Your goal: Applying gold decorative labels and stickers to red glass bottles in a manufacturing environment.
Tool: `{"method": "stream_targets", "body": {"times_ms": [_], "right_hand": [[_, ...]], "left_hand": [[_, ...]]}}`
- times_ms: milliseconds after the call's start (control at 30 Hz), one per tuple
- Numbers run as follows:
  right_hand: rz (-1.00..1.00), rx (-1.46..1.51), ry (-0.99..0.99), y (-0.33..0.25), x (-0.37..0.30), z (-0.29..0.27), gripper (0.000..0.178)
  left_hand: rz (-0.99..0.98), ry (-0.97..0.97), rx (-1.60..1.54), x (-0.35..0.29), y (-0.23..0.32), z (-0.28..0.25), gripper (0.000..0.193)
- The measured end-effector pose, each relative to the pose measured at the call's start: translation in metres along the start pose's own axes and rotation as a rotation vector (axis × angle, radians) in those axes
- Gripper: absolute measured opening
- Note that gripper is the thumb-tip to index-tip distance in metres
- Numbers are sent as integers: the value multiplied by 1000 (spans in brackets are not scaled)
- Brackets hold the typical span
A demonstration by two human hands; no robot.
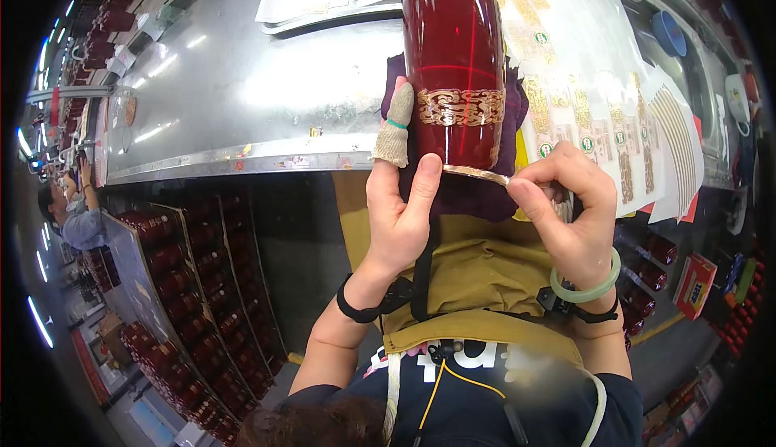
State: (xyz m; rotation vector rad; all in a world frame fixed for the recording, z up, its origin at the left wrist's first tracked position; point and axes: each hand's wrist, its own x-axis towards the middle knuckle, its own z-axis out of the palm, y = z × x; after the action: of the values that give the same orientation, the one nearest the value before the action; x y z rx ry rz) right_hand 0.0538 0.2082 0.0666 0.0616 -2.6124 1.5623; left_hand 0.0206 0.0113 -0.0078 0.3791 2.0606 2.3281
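A dark red glass bottle lies on a purple cloth at the table's front edge, its neck pointing away from me. An ornate gold band crosses its body. My left hand grips the bottle's lower left side, with a knitted finger cover on one finger and the thumb at the base corner. A narrow gold strip runs along the bottle's base from near that thumb. Its right end is pinched between the thumb and forefinger of my right hand.
Sheets of gold decals lie right of the bottle, beside a fan of thin strips. A blue bowl stands farther right. The metal table stretches left, above racks of red bottles. Another person works at the far left.
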Motion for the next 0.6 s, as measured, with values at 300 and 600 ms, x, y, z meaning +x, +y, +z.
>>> {"method": "stream_targets", "body": {"times_ms": [300, 600], "right_hand": [[16, -46, 5, 6, 2, 1, 7], [44, -4, 7, 11, 3, 9, 9]], "left_hand": [[83, -53, 42, 4, -7, 2, 68], [160, 116, 90, -6, -2, -9, 76]]}}
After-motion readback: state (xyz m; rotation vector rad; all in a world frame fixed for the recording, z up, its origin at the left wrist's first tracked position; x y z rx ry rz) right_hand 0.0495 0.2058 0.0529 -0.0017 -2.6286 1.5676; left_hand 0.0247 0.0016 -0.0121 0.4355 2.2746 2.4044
